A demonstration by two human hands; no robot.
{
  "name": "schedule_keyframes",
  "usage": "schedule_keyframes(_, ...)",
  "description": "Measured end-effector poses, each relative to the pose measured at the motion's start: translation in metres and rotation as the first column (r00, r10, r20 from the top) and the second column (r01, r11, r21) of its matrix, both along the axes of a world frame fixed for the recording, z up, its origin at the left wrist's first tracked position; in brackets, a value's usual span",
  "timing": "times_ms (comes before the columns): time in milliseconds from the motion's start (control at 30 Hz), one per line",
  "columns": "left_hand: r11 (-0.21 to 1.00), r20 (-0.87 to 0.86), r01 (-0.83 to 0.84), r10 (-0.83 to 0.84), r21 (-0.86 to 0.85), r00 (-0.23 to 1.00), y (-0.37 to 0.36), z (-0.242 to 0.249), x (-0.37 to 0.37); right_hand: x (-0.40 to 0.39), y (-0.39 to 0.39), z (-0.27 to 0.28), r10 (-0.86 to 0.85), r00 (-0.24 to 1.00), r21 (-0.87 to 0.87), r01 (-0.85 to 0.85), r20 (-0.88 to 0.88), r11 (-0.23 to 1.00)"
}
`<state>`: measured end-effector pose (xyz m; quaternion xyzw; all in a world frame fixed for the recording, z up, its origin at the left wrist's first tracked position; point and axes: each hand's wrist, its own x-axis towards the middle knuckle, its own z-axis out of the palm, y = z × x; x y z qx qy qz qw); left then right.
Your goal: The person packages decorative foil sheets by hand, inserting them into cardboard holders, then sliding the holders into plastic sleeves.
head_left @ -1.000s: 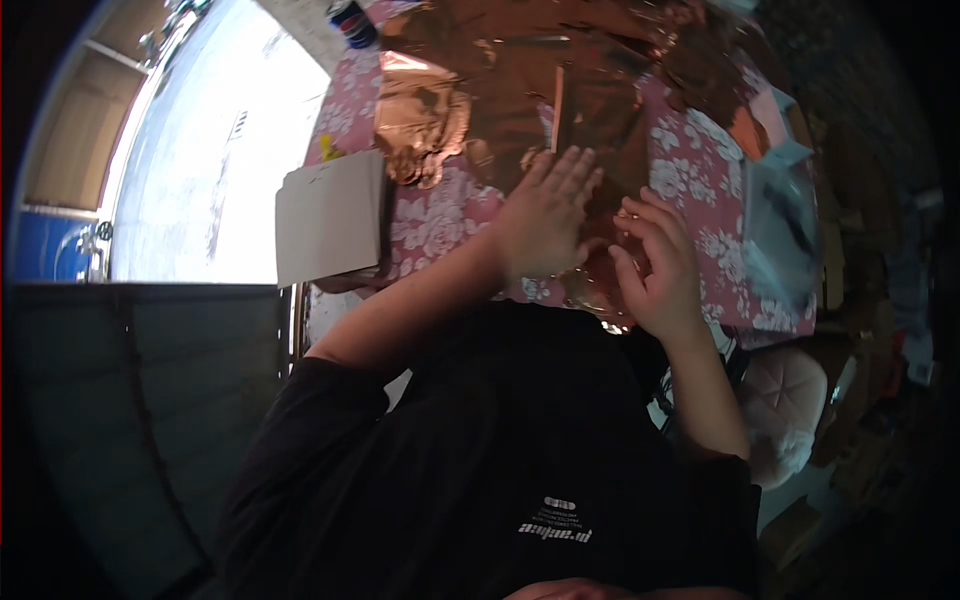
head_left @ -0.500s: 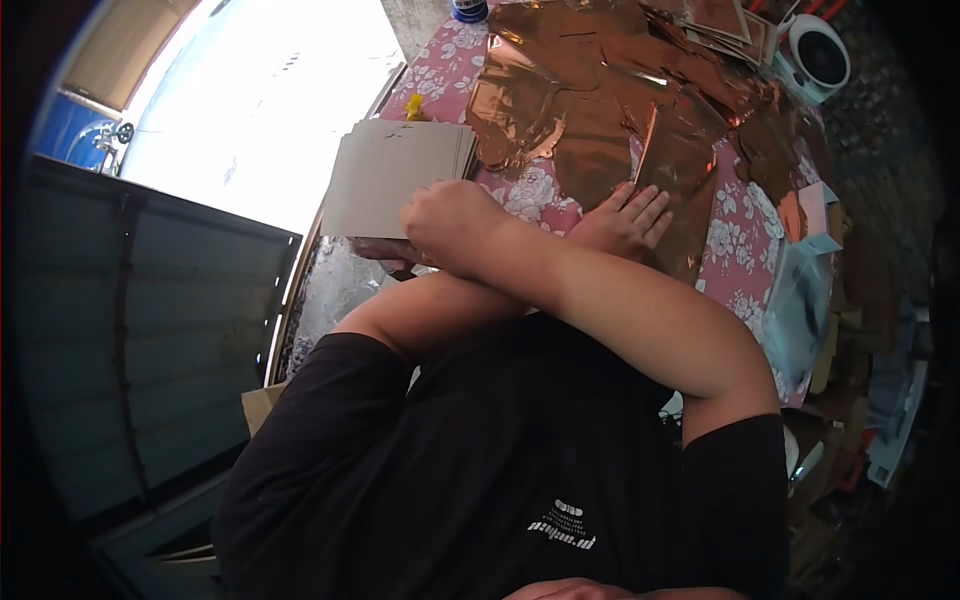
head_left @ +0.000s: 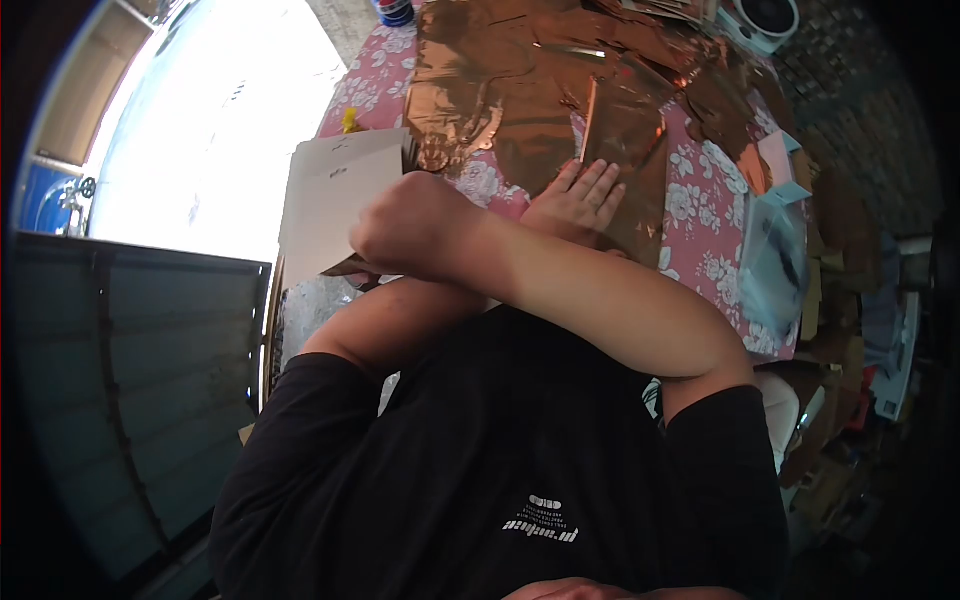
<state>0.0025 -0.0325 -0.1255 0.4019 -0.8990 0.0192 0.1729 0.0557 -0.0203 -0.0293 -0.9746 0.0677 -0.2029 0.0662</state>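
Note:
My forearms cross over each other, the right one on top. My left hand [head_left: 575, 205] lies flat with fingers stretched out on a sheet of shiny copper-coloured foil [head_left: 640, 135]. Beside its fingertips, a narrow raised foil edge catches the light. My right hand [head_left: 410, 225] is closed in a fist at the near right part of a stack of grey cardboard sheets [head_left: 335, 195]. Its fingers curl underneath and are mostly hidden, so I cannot see what they grip. A brownish edge shows just below that hand.
More crumpled copper foil [head_left: 500, 70] covers the far part of a pink flowered tablecloth [head_left: 690, 195]. A yellow item [head_left: 350, 120] stands behind the cardboard, and a blue container [head_left: 394, 12] farther back. At right are a small open box [head_left: 785, 165], a clear plastic bag [head_left: 775, 265] and a round-faced device [head_left: 768, 18].
The camera view has turned, shifting the table leftward. My right hand looks slightly raised over the cardboard and is a little blurred. My left hand still lies flat on the foil.

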Motion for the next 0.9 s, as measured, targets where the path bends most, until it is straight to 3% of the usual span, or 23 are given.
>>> schedule_keyframes(67, 1.0, -0.009, -0.002, 0.002, -0.001, 1.0, -0.001, 0.0, 0.0, -0.04, 0.005, 0.036, -0.003, 0.978, -0.067, 0.017, 0.206, 0.998)
schedule_keyframes(200, 0.999, 0.009, -0.011, 0.01, 0.05, 1.0, 0.003, 0.005, 0.001, -0.151, -0.003, 0.077, -0.206, 0.849, -0.166, 0.321, 0.486, 0.932)
schedule_keyframes(267, 0.996, 0.031, -0.023, 0.021, 0.082, 0.999, 0.004, 0.01, 0.0, -0.208, -0.008, 0.088, -0.43, 0.76, -0.09, 0.533, 0.488, 0.841)
schedule_keyframes(333, 0.99, 0.088, -0.048, 0.036, 0.134, 0.995, 0.003, 0.017, -0.003, -0.252, -0.016, 0.07, -0.659, 0.592, 0.179, 0.666, 0.463, 0.724)
schedule_keyframes(367, 0.99, 0.09, -0.04, 0.028, 0.138, 0.996, 0.003, 0.013, -0.004, -0.267, -0.019, 0.062, -0.666, 0.586, 0.183, 0.672, 0.462, 0.718)
schedule_keyframes(433, 0.995, 0.028, -0.014, 0.011, 0.094, 1.0, 0.002, 0.008, -0.002, -0.29, -0.024, 0.043, -0.889, 0.455, 0.241, 0.858, 0.052, 0.453)
schedule_keyframes(467, 0.998, -0.001, -0.001, 0.001, 0.063, 1.0, 0.003, 0.009, -0.002, -0.298, -0.028, 0.027, -0.894, 0.444, 0.245, 0.862, 0.055, 0.443)
schedule_keyframes(533, 0.995, 0.009, 0.007, -0.008, 0.101, 1.0, 0.003, 0.018, -0.002, -0.311, -0.041, -0.013, -0.763, 0.643, 0.036, 0.763, 0.055, 0.646)
schedule_keyframes(633, 0.988, 0.007, 0.017, -0.018, 0.154, 1.0, 0.003, 0.021, -0.002, -0.317, -0.05, -0.045, -0.688, 0.725, -0.057, 0.689, 0.044, 0.722)
schedule_keyframes(700, 0.986, -0.005, 0.025, -0.024, 0.164, 1.0, 0.004, 0.022, -0.002, -0.321, -0.047, -0.058, -0.716, 0.697, -0.066, 0.714, -0.029, 0.697)
schedule_keyframes(800, 0.949, -0.04, 0.03, -0.019, 0.315, 0.999, 0.004, 0.034, 0.001, -0.316, -0.042, -0.062, -0.719, 0.69, -0.101, 0.712, -0.079, 0.695)
schedule_keyframes(900, 0.898, -0.181, 0.061, 0.021, 0.437, 0.983, -0.001, 0.038, 0.007, -0.311, -0.038, -0.057, -0.75, 0.647, -0.115, 0.742, -0.137, 0.661)
